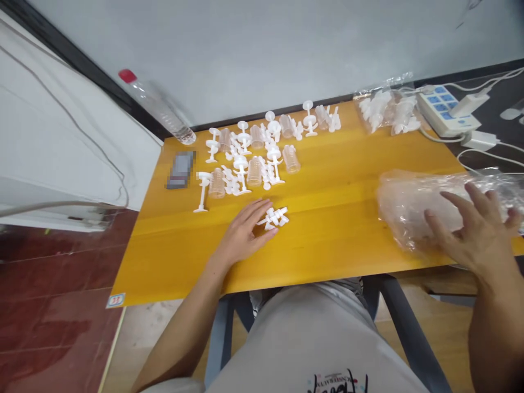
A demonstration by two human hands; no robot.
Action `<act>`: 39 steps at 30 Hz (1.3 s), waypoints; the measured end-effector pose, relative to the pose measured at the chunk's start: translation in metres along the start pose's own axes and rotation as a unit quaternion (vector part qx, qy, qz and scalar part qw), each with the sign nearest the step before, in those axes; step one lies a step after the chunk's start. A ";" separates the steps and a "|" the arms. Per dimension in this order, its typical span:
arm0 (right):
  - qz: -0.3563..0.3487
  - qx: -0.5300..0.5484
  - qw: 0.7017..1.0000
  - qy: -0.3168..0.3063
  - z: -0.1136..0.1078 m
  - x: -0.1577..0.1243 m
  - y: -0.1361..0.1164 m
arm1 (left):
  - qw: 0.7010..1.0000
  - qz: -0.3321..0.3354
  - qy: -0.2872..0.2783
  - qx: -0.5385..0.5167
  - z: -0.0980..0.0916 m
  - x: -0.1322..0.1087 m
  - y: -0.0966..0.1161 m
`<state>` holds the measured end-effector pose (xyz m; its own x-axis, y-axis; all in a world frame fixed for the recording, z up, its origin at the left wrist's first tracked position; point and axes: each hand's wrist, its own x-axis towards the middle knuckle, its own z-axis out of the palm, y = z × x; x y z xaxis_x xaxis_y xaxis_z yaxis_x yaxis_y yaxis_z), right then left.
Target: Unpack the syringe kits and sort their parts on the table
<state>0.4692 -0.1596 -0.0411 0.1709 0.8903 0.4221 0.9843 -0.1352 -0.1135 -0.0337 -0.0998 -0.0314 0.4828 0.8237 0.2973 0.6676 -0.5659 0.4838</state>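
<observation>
My left hand (246, 232) lies on the yellow table with thumb and fingers apart. Between them sits a small cluster of white plastic connector pieces (275, 217), which the fingertips border; the hand does not grip it. Over a clear plastic bag (403, 204) at the right is my right hand (477, 226), fingers spread; whether it touches the bag I cannot tell. Beyond my left hand stand two rows of parts: white plunger-like pieces (241, 173), clear ribbed cylinders (254, 172) and small white connectors (232, 183). One plunger piece (202, 194) stands at the near left of the rows.
A phone (180, 170) lies at the left, near a clear bottle with a red cap (158, 109) by the grey partition. Bagged white parts (376, 109) rest at the back right. Beside them are a power strip (446, 111) and white cables. A number label (115, 300) marks the front-left corner.
</observation>
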 end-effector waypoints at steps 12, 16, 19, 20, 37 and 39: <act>-0.323 0.273 0.904 -0.056 -0.006 0.012 -0.217 | 0.993 -0.100 0.043 0.039 0.008 -0.035 -0.010; -0.372 0.272 0.873 -0.158 0.041 0.025 -0.264 | 0.995 -0.080 0.044 0.031 0.010 -0.026 -0.008; -0.399 0.286 0.847 -0.203 0.057 0.038 -0.275 | 0.996 -0.077 0.045 0.018 0.013 -0.022 -0.009; -0.401 0.287 0.844 -0.214 0.059 0.040 -0.277 | 0.996 -0.077 0.046 0.016 0.014 -0.022 -0.010; 0.012 0.332 0.933 -0.138 0.077 0.164 -0.232 | 0.997 0.004 0.001 0.077 -0.019 0.210 0.009; 0.021 0.338 0.927 -0.161 0.087 0.168 -0.237 | 0.991 -0.005 -0.066 0.115 -0.003 0.243 0.001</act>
<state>0.2610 0.0594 -0.0219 0.0782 0.9889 0.1263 0.7058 0.0346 -0.7076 0.0827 0.0997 0.0439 0.5355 0.8262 0.1749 0.7772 -0.5632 0.2807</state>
